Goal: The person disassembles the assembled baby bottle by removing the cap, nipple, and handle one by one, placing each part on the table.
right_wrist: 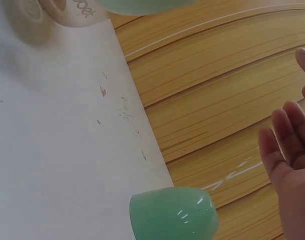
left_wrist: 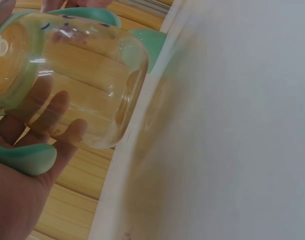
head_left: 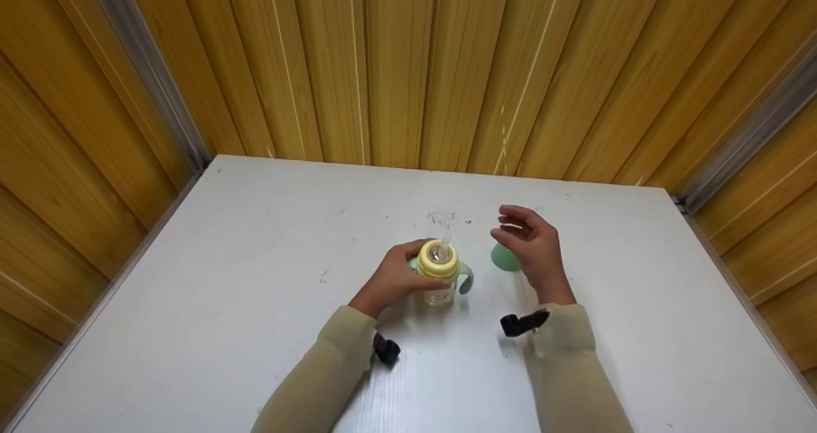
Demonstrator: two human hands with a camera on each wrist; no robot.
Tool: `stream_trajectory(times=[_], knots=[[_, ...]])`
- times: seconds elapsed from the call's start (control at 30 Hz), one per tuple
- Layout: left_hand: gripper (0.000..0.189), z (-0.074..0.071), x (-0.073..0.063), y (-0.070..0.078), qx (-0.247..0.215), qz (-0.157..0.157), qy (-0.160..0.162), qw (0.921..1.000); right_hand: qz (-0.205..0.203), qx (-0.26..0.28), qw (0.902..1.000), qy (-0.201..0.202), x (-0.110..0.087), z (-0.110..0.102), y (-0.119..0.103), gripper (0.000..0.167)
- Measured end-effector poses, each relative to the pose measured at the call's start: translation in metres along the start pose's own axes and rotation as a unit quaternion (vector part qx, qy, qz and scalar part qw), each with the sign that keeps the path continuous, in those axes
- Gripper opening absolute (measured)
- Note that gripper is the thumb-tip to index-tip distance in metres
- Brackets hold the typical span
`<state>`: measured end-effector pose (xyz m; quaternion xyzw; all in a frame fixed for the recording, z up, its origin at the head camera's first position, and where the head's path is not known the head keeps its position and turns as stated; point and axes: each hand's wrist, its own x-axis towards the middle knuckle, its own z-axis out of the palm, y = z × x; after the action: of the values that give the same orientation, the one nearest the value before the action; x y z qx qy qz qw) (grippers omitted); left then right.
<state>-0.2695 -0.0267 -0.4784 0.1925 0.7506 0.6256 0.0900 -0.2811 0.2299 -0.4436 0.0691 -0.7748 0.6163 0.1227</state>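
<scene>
My left hand grips a clear baby bottle around its upper part, fingers behind and thumb in front. The bottle has a yellow collar with a clear spout on top, and green side handles. It is close to upright, its base seemingly just off the table. Right of it, a smooth green cap stands on the table, partly hidden by my right hand in the head view. That hand hovers with loosely bent fingers and holds nothing; the right wrist view shows it apart from the cap.
The white table carries a few dark scuff marks behind the bottle. Yellow wood-patterned panels rise along its back and sides. Black straps with small devices sit at both wrists.
</scene>
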Motion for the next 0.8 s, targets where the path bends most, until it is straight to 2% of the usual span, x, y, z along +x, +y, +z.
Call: stream_trajectory(times=[0.23,0.53,0.8], knots=[[0.069,0.000,-0.001,0.001,-0.005,0.014,-0.001,0.9999,-0.021,0.001,0.9992,-0.033,-0.002,0.002,-0.006,0.056],[0.070,-0.001,-0.001,0.001,-0.006,0.006,0.004,1.0000,-0.029,0.000,0.9975,-0.064,-0.004,0.005,-0.017,0.059],[0.068,-0.001,0.000,0.003,-0.009,0.000,0.010,0.9999,-0.059,0.004,0.9952,-0.077,-0.006,0.006,-0.023,0.059]])
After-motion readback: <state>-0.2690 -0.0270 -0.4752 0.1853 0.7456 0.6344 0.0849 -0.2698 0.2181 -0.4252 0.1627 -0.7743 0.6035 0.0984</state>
